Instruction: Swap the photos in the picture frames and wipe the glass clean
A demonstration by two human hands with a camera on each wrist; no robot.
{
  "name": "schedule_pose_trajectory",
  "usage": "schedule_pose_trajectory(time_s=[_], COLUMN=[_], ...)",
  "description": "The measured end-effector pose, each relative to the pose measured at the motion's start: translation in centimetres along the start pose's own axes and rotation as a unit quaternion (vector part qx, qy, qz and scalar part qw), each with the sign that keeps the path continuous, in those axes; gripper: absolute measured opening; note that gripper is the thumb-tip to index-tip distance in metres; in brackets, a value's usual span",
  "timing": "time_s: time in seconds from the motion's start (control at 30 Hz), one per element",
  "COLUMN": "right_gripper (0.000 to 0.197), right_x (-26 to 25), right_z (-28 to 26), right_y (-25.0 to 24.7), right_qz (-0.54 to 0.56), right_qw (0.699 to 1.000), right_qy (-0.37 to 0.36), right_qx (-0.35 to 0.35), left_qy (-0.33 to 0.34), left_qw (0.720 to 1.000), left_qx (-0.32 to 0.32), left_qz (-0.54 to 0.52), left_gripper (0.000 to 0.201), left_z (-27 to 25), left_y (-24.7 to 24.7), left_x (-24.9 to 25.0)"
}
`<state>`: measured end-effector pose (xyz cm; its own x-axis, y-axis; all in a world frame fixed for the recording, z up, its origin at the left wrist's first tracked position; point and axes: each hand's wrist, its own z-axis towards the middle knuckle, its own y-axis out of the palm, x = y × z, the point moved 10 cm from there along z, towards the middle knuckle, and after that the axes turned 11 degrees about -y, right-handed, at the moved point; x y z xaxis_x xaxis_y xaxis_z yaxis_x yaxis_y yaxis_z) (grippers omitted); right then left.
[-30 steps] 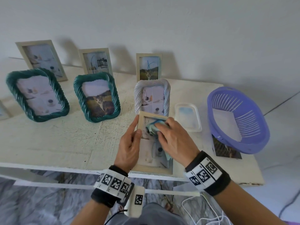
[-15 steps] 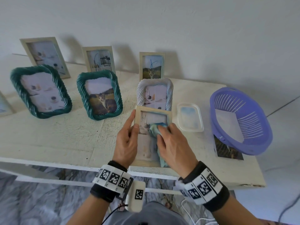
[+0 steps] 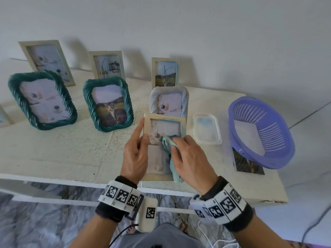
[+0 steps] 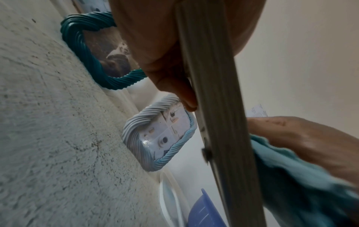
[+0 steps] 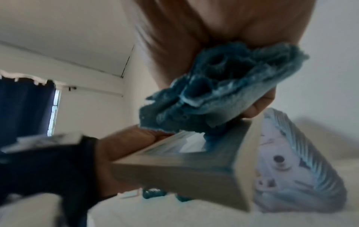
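Your left hand has its fingers clamped on the left edge of the pale wooden rectangular picture frame, thumb on the front rail and index finger stretched up along the side, so the frame sits propped at the near edge of the white painted table. Right-hand fingers are curled round a bunched-up light blue wiping cloth, pressing it onto the glass about halfway down, just right of your left thumb. A tail of cloth hangs below your right hand over the frame's lower rail.

Right behind your fingertips stands a white rope-twist frame. Off to the right of your right hand there's a clear plastic tray, then a purple slotted plastic basket sitting partly on a loose dark photo print. To the left of your left hand stands a green rope-twist frame with a cat photo.
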<state>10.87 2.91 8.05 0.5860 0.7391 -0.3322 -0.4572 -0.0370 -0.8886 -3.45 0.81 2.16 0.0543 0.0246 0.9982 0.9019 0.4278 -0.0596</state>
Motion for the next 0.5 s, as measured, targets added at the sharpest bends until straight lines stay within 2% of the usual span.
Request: schedule_pose_trajectory(time_s=[0.07, 0.13, 0.27, 0.4, 0.5], right_gripper=[0.013, 0.015, 0.020, 0.019, 0.022], right_x=[-0.5, 0.5, 2.0, 0.4, -0.3], right_z=[-0.8, -0.3, 1.3, -0.6, -1.0], right_y=[0.4, 0.4, 0.0, 1.1, 1.6], right_qz=[0.023, 0.036, -0.013, 0.043, 0.040], right_qw=[0.999, 0.999, 1.000, 0.998, 0.997], right_qy=[-0.018, -0.003, 0.010, 0.011, -0.012], right_qx=[-0.021, -0.028, -0.018, -0.049, -0.070], left_qy=[0.002, 0.008, 0.004, 0.009, 0.008], left_qw=[1.000, 1.000, 1.000, 1.000, 1.000], left_qx=[0.005, 0.004, 0.003, -0.003, -0.001], left_qz=[-0.005, 0.002, 0.000, 0.007, 0.008], left_gripper=[0.047, 0.048, 0.048, 0.048, 0.048], left_z=[-0.3, -0.6, -0.9, -0.8, -0.8], left_y=[-0.3, -0.3, 0.1, -0.1, -0.2], left_x=[0.3, 0.2, -0.1, -0.1, -0.1])
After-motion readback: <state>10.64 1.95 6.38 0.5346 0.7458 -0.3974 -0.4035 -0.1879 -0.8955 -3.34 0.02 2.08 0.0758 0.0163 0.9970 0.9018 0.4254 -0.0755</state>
